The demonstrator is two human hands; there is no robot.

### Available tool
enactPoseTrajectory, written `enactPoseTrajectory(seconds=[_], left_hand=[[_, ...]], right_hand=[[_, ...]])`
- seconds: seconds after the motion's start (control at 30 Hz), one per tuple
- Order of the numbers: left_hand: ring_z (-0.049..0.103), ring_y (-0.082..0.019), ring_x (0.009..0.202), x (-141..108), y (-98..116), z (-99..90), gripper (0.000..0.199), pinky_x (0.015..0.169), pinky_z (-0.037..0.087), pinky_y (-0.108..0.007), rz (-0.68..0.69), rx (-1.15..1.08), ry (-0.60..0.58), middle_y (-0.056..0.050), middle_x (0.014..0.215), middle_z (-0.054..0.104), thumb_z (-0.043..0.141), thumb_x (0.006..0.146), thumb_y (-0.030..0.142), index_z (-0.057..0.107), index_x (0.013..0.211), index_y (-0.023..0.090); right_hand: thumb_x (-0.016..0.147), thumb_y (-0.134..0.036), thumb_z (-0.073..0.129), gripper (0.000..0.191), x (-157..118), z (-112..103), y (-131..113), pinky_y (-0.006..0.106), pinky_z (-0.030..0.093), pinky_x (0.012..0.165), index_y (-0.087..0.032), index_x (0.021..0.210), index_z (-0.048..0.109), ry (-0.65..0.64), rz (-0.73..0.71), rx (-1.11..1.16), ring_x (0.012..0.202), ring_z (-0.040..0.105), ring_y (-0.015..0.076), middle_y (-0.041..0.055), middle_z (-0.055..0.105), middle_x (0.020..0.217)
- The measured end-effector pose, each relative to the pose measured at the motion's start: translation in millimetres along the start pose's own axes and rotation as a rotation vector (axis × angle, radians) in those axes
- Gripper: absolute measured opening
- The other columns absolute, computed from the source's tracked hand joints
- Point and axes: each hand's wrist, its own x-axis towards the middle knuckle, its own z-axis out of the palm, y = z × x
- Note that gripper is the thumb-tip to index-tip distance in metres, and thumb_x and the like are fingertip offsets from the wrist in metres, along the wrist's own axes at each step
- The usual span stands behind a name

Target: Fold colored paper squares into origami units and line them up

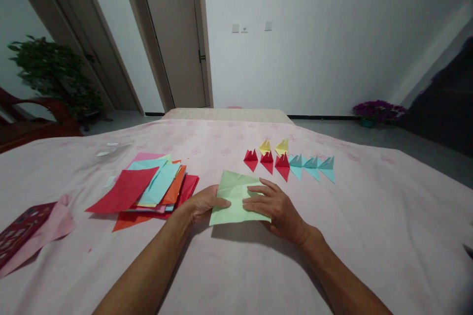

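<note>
A light green sheet of origami paper (232, 189) is held up a little above the table, with faint crease lines across it. My left hand (205, 203) pinches its left edge, thumb on top and fingers hidden beneath. Over the right side lie the fingers of my right hand (275, 206), its thumb out of sight under the sheet. Beyond the sheet stand folded paper figures in rows: red ones (266, 161), light blue ones (311, 167) and two yellow ones (281, 146).
A loose pile of coloured paper (125, 189) lies to the left. Farther left are a dark red printed packet (24, 229) and pink cloth or paper (55, 229). A pink patterned tablecloth (369, 236) covers the table. A wooden chair (44, 123) stands at the far left.
</note>
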Motion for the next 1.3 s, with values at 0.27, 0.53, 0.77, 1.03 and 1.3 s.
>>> enactPoseTrajectory(seconds=[0.27,0.53,0.77,1.03,1.3], left_hand=[[0.069,-0.02,0.072,1.3,-3.8,1.4,0.047,0.069,0.053,-0.028,-0.016,0.147,0.02,-0.009,0.089,0.075,0.085,0.059,0.018,0.073,0.104,0.014],[0.068,-0.02,0.065,0.2,-1.3,3.9,0.048,0.063,0.051,-0.028,0.023,0.235,0.145,-0.007,0.082,0.074,0.086,0.056,0.019,0.075,0.102,0.014],[0.066,-0.019,0.061,0.1,-1.0,4.9,0.044,0.059,0.048,-0.026,-0.002,0.135,0.126,-0.011,0.082,0.074,0.085,0.063,0.026,0.074,0.104,0.011],[0.063,-0.016,0.06,3.9,-1.0,7.8,0.042,0.056,0.043,-0.023,-0.012,0.195,0.151,-0.009,0.079,0.074,0.078,0.071,0.043,0.076,0.1,0.013],[0.065,-0.019,0.068,6.0,-7.1,9.1,0.046,0.063,0.048,-0.025,-0.006,0.231,0.121,-0.011,0.083,0.073,0.066,0.08,0.056,0.076,0.096,0.013]], right_hand=[[0.089,-0.027,0.058,0.021,-0.8,1.0,1.0,0.043,0.046,0.099,-0.026,0.106,0.07,-0.018,0.072,0.097,0.096,0.07,0.0192,0.0049,0.076,0.096],[0.082,-0.018,0.062,0.025,-5.2,4.5,7.4,0.045,0.048,0.095,-0.029,0.103,0.071,0.033,0.058,0.013,0.109,0.064,0.0235,0.003,0.076,0.102],[0.077,-0.011,0.055,0.034,-5.9,5.9,5.2,0.044,0.046,0.095,-0.026,0.101,0.072,0.037,0.086,0.006,0.104,0.064,0.0236,0.0028,0.075,0.095],[0.088,-0.033,0.068,0.012,-3.4,13.5,1.5,0.037,0.047,0.082,-0.027,0.096,0.073,0.134,0.281,0.027,0.081,0.066,0.0202,0.0031,0.075,0.084],[0.078,-0.029,0.075,0.032,0.0,20.7,-4.9,0.036,0.047,0.078,-0.023,0.109,0.07,0.16,0.654,-0.041,0.082,0.065,0.0235,0.005,0.073,0.091]])
